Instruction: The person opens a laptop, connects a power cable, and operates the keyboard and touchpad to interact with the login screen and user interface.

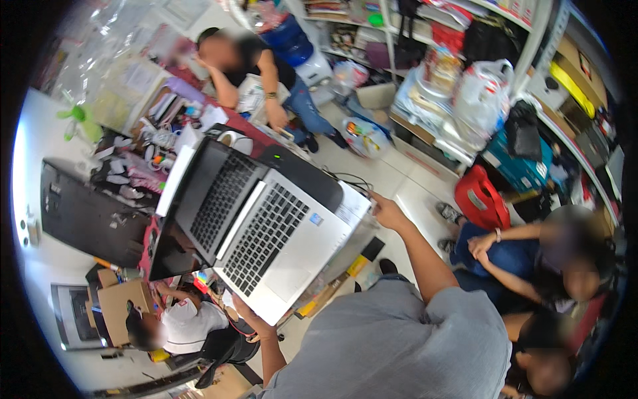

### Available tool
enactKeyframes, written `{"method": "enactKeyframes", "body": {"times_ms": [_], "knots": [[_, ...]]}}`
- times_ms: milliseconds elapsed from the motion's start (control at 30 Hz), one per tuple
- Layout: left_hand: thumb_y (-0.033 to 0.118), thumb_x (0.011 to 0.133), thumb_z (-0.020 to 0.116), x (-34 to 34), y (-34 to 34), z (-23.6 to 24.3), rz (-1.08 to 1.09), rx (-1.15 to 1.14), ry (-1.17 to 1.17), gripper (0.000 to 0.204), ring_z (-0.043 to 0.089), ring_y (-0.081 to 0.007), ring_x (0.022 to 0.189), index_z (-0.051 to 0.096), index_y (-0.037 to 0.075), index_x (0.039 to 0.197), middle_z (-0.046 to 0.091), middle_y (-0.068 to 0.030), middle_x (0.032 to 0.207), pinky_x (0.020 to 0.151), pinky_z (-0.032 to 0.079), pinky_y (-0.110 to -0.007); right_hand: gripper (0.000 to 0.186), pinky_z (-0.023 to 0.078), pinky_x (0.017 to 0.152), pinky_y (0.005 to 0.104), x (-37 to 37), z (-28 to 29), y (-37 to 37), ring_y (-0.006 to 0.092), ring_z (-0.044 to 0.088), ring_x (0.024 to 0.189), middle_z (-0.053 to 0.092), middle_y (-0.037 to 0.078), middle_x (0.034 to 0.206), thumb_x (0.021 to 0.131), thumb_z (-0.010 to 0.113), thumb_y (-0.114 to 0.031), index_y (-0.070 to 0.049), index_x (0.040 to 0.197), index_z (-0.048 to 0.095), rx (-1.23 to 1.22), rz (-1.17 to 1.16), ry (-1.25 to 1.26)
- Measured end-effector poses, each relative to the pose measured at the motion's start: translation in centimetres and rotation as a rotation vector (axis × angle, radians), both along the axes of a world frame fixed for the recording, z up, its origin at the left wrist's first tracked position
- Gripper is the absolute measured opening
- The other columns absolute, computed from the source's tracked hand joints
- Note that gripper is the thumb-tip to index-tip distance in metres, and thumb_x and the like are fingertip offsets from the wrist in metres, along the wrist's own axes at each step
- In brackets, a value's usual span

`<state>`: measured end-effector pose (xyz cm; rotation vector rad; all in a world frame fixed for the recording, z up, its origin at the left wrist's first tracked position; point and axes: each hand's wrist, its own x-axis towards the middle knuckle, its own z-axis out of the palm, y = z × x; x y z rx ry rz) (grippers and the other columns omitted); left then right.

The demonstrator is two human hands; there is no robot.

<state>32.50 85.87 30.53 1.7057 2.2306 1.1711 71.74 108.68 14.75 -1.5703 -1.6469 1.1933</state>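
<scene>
An open silver laptop (286, 233) with black keys is tilted in front of me, its dark screen (216, 166) on the left. My left hand (254, 318) holds its near lower corner, fingers partly hidden beneath. My right hand (390, 213) is closed at the far right, by the corner of a white sheet (352, 209) and a black cable (349, 177). What its fingers hold, if anything, is hard to make out. Behind the laptop's keyboard half lies a black flat device (309, 179) with a small green light.
Stationery and small goods (149, 156) crowd the table's far left. One person (272, 73) sits beyond it, another (196, 326) at lower left. More people (508, 253) sit at right near a red bag (482, 198). Loaded shelves (372, 46) and plastic bags (482, 93) stand behind.
</scene>
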Motion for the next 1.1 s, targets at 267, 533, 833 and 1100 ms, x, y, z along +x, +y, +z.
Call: {"method": "enactKeyframes", "body": {"times_ms": [267, 533, 833, 1100], "knots": [[0.031, 0.090, 0.065, -0.9, -1.3, -2.6, 0.123, 0.038, 0.220, 0.066, 0.033, -0.0420, 0.143, 0.045, 0.001, 0.145, 0.045, -0.0207, 0.149, 0.118, 0.024, -0.050, 0.034, 0.047, 0.069, 0.0274, 0.1, 12.7, 1.8, 0.0115, 0.055, 0.071, 0.063, 0.005, 0.079, 0.099, 0.053, -0.008, -0.008, 0.131, 0.063, 0.156, -0.082, 0.382], [0.024, 0.089, 0.066, -0.9, -0.8, -3.1, 0.185, 0.089, 0.214, 0.062, 0.035, -0.0402, 0.142, 0.047, 0.001, 0.143, 0.049, -0.0171, 0.147, 0.118, 0.025, -0.049, 0.031, 0.046, 0.067, 0.0290, -5.7, 19.4, 5.1, 0.0130, 0.057, 0.074, 0.066, 0.009, 0.088, 0.097, 0.057, -0.009, -0.006, 0.126, 0.066, 0.284, 0.155, 0.482], [0.023, 0.088, 0.068, -0.9, -0.9, -3.6, 0.223, 0.084, 0.197, 0.061, 0.038, -0.0394, 0.140, 0.049, 0.001, 0.142, 0.053, -0.0166, 0.142, 0.117, 0.026, -0.048, 0.031, 0.050, 0.074, 0.0375, -9.8, 22.2, 8.2, 0.0270, 0.067, 0.079, 0.071, 0.019, 0.089, 0.095, 0.057, -0.017, -0.005, 0.122, 0.068, 0.278, 0.241, 0.253], [0.020, 0.087, 0.069, -0.5, -1.0, -3.6, 0.277, 0.096, 0.149, 0.064, 0.039, -0.0393, 0.140, 0.047, 0.000, 0.144, 0.053, -0.0183, 0.142, 0.116, 0.030, -0.047, 0.038, 0.048, 0.069, 0.0329, -9.2, 21.9, 7.2, 0.0185, 0.061, 0.073, 0.070, 0.012, 0.085, 0.098, 0.059, -0.026, -0.002, 0.128, 0.064, 0.237, 0.187, 0.328]]}}
